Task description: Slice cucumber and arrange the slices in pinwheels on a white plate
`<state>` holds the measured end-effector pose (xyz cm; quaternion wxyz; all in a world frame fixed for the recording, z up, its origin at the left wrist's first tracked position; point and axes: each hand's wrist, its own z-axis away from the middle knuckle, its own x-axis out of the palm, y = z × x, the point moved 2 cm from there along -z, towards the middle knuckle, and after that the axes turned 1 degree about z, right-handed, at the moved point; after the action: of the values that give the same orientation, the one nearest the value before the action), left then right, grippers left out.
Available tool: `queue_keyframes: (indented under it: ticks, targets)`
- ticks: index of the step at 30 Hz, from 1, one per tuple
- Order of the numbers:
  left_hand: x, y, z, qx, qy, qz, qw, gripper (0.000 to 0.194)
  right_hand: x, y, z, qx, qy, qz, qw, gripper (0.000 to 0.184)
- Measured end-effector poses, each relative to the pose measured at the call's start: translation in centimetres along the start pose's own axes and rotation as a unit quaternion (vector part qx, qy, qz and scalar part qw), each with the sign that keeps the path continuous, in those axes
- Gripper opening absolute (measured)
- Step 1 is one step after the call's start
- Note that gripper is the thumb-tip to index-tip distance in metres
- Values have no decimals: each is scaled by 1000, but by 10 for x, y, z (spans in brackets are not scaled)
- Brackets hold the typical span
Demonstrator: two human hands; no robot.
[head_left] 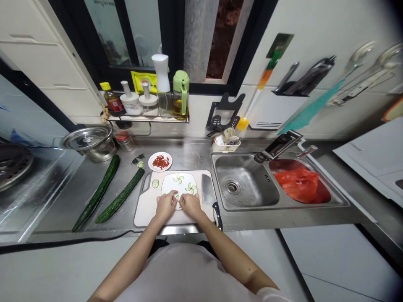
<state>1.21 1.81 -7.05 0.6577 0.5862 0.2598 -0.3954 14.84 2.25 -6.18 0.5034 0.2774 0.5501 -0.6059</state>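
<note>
On the white plate [169, 183] my left hand [166, 205] and my right hand [190, 205] meet near the front edge. Their fingers are bent and pinched at thin cucumber slices [178, 198], partly covered by the fingertips. Two pinwheels of curved cucumber slices, a back one [179, 179] and a right one [190, 188], lie flat on the plate. Beneath it is a pale cutting board [146, 214]. A few round cucumber slices [155, 183] rest on the board's left part. To the right lies a kitchen knife [207, 191], its black handle toward me.
Two long cucumbers [98, 193] lie left of the board. Behind it stands a small dish [151, 165] of red bits. A lidded steel pot [94, 144] is at the back left. The double sink [248, 205] holds a red bag [297, 184] in its right basin.
</note>
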Motion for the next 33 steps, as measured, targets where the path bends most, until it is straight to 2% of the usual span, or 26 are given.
queue_keyframes:
  ticks: [6, 10, 33]
  targets:
    - [-1, -2, -1, 11, -7, -43, 999, 30, 5, 3, 8, -52, 40, 22, 998, 22]
    - [-2, -4, 0, 16, -9, -54, 998, 28, 5, 4, 14, -88, 39, 42, 994, 24]
    - [-2, -7, 5, 15, -24, -51, 998, 28, 8, 1, 23, -72, 26, 38, 996, 24]
